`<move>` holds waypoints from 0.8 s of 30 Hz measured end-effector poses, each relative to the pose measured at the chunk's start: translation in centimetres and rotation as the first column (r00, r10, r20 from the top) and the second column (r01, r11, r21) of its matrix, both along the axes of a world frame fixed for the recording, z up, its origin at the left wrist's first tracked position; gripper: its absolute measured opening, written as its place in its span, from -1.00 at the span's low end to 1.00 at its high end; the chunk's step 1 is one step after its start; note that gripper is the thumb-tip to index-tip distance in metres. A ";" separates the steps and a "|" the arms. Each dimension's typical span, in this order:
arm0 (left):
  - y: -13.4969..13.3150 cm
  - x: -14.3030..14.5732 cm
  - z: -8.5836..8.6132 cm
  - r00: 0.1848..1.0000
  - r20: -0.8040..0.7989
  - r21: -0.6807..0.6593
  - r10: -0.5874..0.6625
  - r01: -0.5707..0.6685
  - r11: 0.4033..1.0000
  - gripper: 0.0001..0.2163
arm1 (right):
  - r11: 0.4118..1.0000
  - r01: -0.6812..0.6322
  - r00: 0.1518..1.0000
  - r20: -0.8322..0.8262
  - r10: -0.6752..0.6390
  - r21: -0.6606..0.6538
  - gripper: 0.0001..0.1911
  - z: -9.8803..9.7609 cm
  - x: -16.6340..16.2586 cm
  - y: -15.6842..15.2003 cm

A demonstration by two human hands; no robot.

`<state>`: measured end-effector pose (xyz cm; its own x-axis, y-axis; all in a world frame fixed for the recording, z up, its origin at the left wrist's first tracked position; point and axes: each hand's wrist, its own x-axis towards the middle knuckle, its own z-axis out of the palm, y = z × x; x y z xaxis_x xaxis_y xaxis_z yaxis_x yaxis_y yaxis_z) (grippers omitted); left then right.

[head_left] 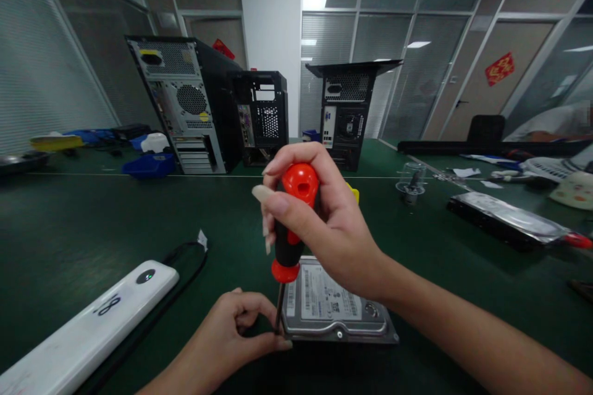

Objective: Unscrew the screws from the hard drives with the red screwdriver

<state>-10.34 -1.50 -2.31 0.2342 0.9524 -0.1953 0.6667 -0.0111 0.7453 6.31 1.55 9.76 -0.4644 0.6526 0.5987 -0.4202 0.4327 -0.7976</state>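
My right hand [333, 222] is wrapped round the red-and-black handle of a screwdriver [290, 250], which stands nearly upright with its thin shaft pointing down. At the near left corner of a silver hard drive [340, 302], my left hand [241, 321] has its thumb and forefinger closed about the lower end of that shaft. The tip itself is hidden by these fingers. Label side up, the hard drive lies beneath my right hand, which covers part of its far side. One screw shows on its near edge.
A white power strip [106, 315] with a black cable lies at left. Computer cases [217, 111] stand along the back, near a blue bin [149, 165]. At right are a clear plastic cup [411, 179] and another drive-like silver unit [514, 216]. A person's arm [556, 129] shows far right.
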 end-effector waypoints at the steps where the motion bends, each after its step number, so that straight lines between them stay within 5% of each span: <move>1: 0.0 0.0 0.0 1.000 -0.006 -0.001 0.000 0.000 1.000 -0.74 | 1.000 0.012 1.000 0.007 -0.012 0.001 -0.83 0.0 0.0 -0.1; 10: 0.0 -0.1 0.1 0.999 0.033 -0.012 -0.014 0.015 1.000 -0.73 | 0.995 -0.101 0.993 0.053 0.102 -0.022 -0.78 0.3 0.4 -0.2; 24: 0.0 0.0 0.0 0.984 0.175 -0.047 -0.038 0.047 0.998 -0.77 | 0.989 -0.064 0.995 0.089 0.052 0.133 -0.77 0.9 0.4 -0.4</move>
<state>-10.29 -1.46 -2.26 0.3089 0.9307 -0.1958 0.5267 0.0040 0.8501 6.70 1.14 10.61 -0.5522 0.5387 0.6363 -0.3809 0.5159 -0.7673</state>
